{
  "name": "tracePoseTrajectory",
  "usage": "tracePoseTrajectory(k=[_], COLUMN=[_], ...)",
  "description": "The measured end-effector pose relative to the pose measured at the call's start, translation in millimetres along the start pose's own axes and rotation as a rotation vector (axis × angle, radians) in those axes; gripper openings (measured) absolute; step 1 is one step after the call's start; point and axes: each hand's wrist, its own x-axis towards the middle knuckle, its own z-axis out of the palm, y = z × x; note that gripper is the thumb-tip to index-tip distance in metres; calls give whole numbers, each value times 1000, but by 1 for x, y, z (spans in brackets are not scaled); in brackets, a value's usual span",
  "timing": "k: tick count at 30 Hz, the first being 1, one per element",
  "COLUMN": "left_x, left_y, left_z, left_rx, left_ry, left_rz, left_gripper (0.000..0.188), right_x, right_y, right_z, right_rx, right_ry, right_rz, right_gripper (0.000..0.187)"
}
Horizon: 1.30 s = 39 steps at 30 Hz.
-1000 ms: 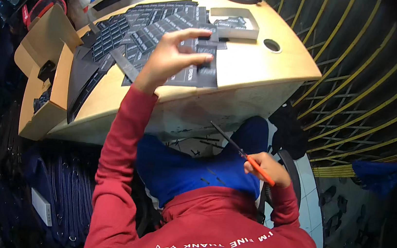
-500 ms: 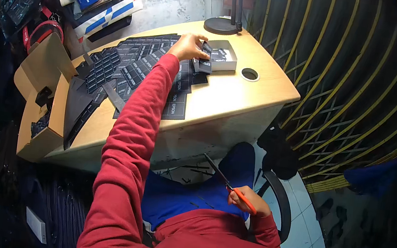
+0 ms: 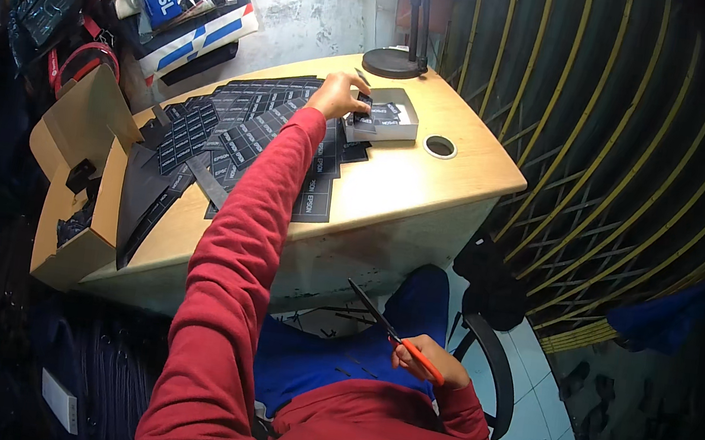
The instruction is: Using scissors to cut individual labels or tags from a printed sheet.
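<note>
The left hand (image 3: 338, 95) is stretched out to about 12 o'clock over the wooden surface (image 3: 409, 179), its fingers (image 3: 357, 99) curled onto a small black label (image 3: 365, 120) that lies in a shallow grey box (image 3: 385, 125); whether the label is actually pinched cannot be told. The box is set near the far edge, just at 3 o'clock of the hand. Sheets of black labels (image 3: 232, 132) are spread at 9 o'clock of the box. The right hand (image 3: 427, 363) is kept low at 5 o'clock, over the lap, its fingers closed around the orange handles of scissors (image 3: 388, 328), whose blades are pointed toward 10 o'clock. A cardboard box (image 3: 83, 181) is seen at 9 o'clock of the surface.
</note>
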Motion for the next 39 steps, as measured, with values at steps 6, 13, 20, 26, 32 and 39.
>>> tracePoseTrajectory(k=[6, 13, 20, 26, 32, 39], left_x=[-3, -10, -41, -90, -51, 96], left_y=[-1, -4, 52, 136, 133, 36], left_z=[8, 6, -1, 35, 34, 62], left_rx=[-51, -46, -626, -680, -743, -199], left_ry=[13, 11, -125, -441, -446, 82], left_rz=[77, 1, -32, 217, 55, 157], left_gripper=[53, 44, 37, 22, 23, 21], right_x=[-7, -4, 14, 54, 89, 126], right_y=[-10, -4, -37, -115, -134, -135], right_z=[3, 3, -4, -42, -72, -109], right_rx=[16, -43, 16, 42, 69, -169], right_ry=[19, 35, 478, 782, 861, 1116], right_rz=[-3, -92, -561, -746, -745, -719], right_gripper=[38, 50, 28, 19, 10, 12])
